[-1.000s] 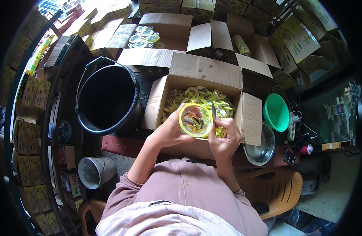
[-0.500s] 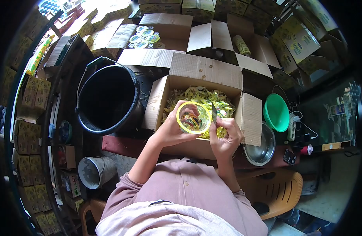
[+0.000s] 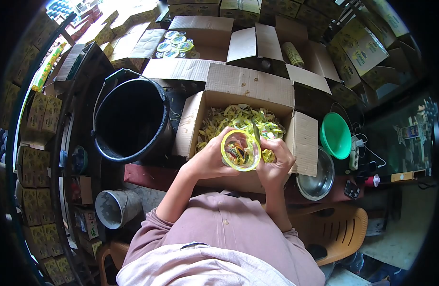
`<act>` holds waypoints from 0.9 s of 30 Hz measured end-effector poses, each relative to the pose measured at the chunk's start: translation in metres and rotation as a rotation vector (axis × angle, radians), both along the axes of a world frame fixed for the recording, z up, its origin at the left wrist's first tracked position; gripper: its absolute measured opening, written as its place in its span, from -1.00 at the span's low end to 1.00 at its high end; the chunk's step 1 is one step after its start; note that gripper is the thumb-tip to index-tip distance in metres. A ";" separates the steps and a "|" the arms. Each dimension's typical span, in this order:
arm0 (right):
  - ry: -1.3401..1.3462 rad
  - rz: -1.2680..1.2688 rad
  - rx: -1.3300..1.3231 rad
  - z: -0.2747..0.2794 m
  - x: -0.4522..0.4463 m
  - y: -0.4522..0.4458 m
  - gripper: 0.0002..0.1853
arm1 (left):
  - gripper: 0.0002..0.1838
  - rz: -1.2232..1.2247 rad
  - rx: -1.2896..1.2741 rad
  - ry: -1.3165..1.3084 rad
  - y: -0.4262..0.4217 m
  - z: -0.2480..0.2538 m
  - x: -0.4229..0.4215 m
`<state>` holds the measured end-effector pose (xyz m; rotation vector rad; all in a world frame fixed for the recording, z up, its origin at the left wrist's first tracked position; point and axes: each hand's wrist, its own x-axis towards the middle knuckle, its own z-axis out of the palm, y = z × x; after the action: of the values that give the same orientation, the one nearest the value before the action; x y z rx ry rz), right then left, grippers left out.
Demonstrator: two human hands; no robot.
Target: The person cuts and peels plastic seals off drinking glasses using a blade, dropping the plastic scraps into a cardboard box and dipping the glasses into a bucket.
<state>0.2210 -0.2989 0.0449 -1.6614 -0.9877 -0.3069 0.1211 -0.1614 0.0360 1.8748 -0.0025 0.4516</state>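
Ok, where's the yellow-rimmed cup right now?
The yellow-rimmed cup is near the head view's centre, in the left hand, with the blade in the right hand by its upper right edge.

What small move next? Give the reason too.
Probably draw the blade along the yellow rim of the cup: the left hand holds the cup, and the right hand has the blade close beside that rim.
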 end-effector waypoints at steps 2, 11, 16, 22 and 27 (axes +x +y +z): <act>0.047 -0.039 0.028 -0.005 0.002 -0.001 -0.79 | -0.26 -0.027 -0.098 0.011 0.001 -0.001 0.003; 0.033 -0.076 0.064 -0.005 -0.014 -0.004 -0.84 | -0.33 0.169 -0.144 -0.139 -0.004 -0.005 0.008; -0.001 -0.085 0.014 0.000 -0.019 -0.002 -0.82 | -0.31 0.181 -0.147 -0.131 -0.004 -0.008 0.008; -0.049 -0.117 -0.015 0.003 -0.020 0.001 -0.80 | -0.29 0.202 -0.087 -0.109 -0.004 -0.010 0.007; -0.113 -0.140 -0.029 0.007 -0.017 0.003 -0.80 | -0.31 0.202 0.026 -0.039 -0.003 -0.003 0.003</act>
<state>0.2036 -0.2961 0.0515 -1.7590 -0.9643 -0.4863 0.1239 -0.1640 0.0333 1.8999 0.1567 0.6285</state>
